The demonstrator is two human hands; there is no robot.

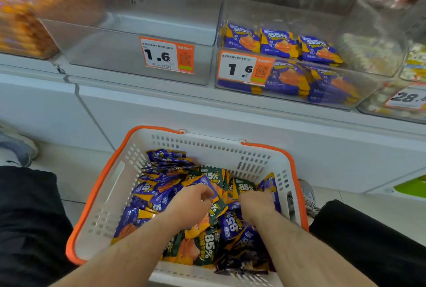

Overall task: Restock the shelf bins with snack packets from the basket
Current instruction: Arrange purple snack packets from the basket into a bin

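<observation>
A white basket with an orange rim [99,185] sits on the floor between my knees, full of purple and dark green snack packets [149,192]. Both hands are down in the pile. My left hand [191,203] curls its fingers round a dark green packet [216,208]. My right hand [255,206] digs into the packets beside it, fingers curled and hidden among them. On the shelf above, a clear bin [138,33] stands with nothing in it. To its right, another clear bin [380,83] holds several purple packets [279,42].
Orange price tags marked 1.6 [167,55] hang on both bins. Further bins with orange snacks [20,23] at the left and pale sweets [373,53] at the right flank them. White cabinet panels [207,116] rise behind the basket. Someone's grey shoe [18,146] stands at the far left.
</observation>
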